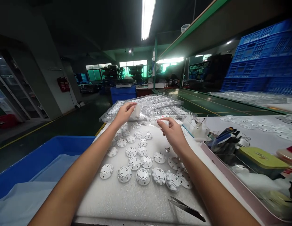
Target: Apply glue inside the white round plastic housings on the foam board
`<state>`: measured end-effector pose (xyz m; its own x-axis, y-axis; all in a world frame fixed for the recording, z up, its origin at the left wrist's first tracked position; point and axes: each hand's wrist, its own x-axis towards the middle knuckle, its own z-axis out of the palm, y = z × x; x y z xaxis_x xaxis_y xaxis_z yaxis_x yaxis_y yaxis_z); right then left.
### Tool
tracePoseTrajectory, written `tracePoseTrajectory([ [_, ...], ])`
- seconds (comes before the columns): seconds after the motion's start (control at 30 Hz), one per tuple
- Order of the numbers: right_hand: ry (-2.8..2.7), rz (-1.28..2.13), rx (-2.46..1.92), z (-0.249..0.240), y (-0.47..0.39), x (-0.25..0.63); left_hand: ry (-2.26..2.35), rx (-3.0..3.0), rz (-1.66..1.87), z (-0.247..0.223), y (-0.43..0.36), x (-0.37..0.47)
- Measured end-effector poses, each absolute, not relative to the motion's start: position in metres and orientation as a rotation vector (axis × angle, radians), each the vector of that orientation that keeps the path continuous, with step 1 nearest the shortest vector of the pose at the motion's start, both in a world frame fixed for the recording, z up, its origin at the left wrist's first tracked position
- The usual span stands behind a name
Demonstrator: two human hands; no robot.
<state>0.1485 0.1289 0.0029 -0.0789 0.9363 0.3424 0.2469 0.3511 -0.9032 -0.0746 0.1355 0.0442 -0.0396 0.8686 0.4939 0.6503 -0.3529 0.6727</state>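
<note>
My left hand [126, 113] is closed on a small translucent white piece [136, 112] at the far side of the white foam work surface [108, 201]. To its right, my right hand [171, 130] pinches a whitish translucent item [163, 123] between thumb and fingers. Several round white parts [143, 176] with dark holes lie on the foam between my forearms. A little cluster of metal bits [167, 150] sits just left of my right wrist. Metal tweezers [187, 209] rest near the front edge.
Clear trays of white parts [160, 102] stand beyond my hands. A blue bin [49, 157] is at the left. On the right are a pink-edged tool tray [227, 182], a small clear container [199, 130] and stacked blue crates [259, 56].
</note>
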Motion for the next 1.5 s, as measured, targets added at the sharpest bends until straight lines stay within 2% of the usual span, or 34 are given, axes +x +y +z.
tracePoseTrajectory([
  [0.4, -1.613, 0.787, -1.188, 0.003, 0.127, 0.148, 1.185, 1.866, 1.271, 0.019, 0.110, -0.062],
  [1.03, -1.570, 0.979, -1.224, 0.006, 0.124, 0.148, 1.416, 2.104, 1.115, 0.007, 0.116, -0.059],
  [1.5, -1.506, 1.036, -1.275, 0.017, 0.116, 0.144, 1.482, 1.973, 1.129, 0.011, 0.120, -0.059],
])
